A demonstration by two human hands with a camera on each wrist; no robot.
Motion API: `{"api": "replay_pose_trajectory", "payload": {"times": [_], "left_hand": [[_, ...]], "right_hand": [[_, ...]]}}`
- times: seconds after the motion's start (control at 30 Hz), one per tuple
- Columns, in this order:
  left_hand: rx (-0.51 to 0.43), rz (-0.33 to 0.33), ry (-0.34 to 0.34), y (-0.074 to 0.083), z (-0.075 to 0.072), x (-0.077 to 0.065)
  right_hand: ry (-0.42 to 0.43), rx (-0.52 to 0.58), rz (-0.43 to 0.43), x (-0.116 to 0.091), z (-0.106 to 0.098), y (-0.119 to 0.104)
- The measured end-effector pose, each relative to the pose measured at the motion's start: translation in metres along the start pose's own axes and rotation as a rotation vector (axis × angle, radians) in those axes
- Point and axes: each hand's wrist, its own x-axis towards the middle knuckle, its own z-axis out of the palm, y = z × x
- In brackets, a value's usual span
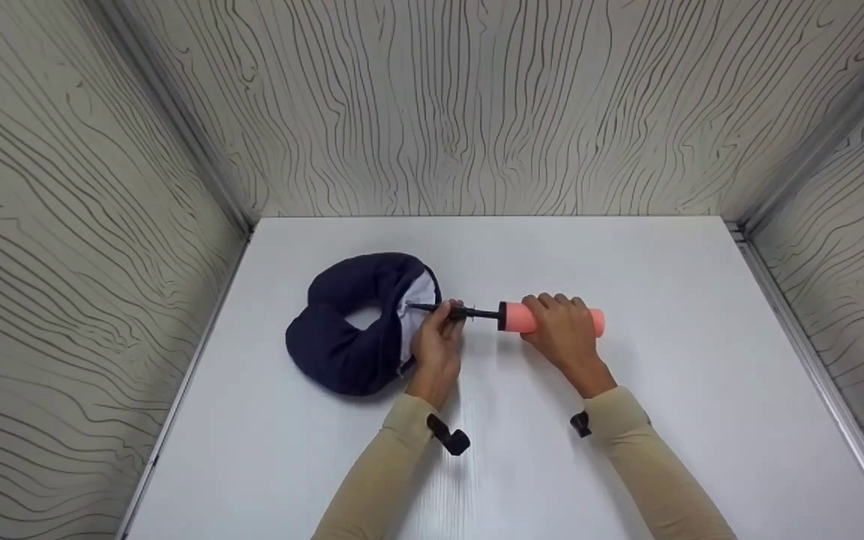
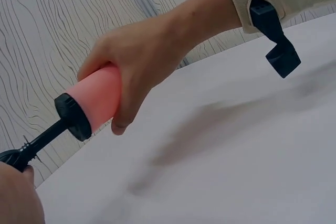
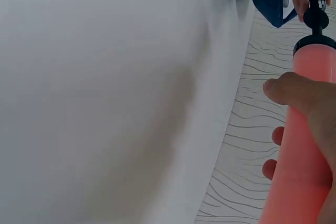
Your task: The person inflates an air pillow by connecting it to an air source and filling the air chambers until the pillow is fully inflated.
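A pink hand pump [image 1: 520, 317] with a black end cap and black nozzle is held sideways above the table. My right hand [image 1: 563, 330] wraps round its barrel, thumb and fingers curled, as the right wrist view also shows. With its fingers my left hand [image 1: 439, 341] grips the black nozzle part [image 2: 44, 139]. The nozzle's thin tip reaches the white lining of a navy U-shaped neck pillow [image 1: 346, 367], at an opening on the pillow's right side. Whether the tip sits inside a valve is too small to tell.
The white table [image 1: 672, 465] carries the pillow at its left middle. Wood-grain-patterned walls [image 1: 432, 105] stand behind and on both sides, with metal rails [image 1: 822, 360] along the table's edges. Each sleeve has a black wrist mount [image 1: 448, 435].
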Motion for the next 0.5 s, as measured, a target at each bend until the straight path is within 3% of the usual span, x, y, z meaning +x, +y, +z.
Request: {"api": "replay_pose_trajectory", "payload": {"times": [0.23, 0.5], "left_hand": [[0.0, 0.016, 0.012, -0.007, 0.0, -0.002], [0.046, -0.008, 0.008, 0.001, -0.001, 0.003]], "right_hand": [[0.004, -0.015, -0.054, 0.011, 0.004, -0.019], [-0.047, 0.039, -0.2, 0.007, 0.0, -0.012]]}}
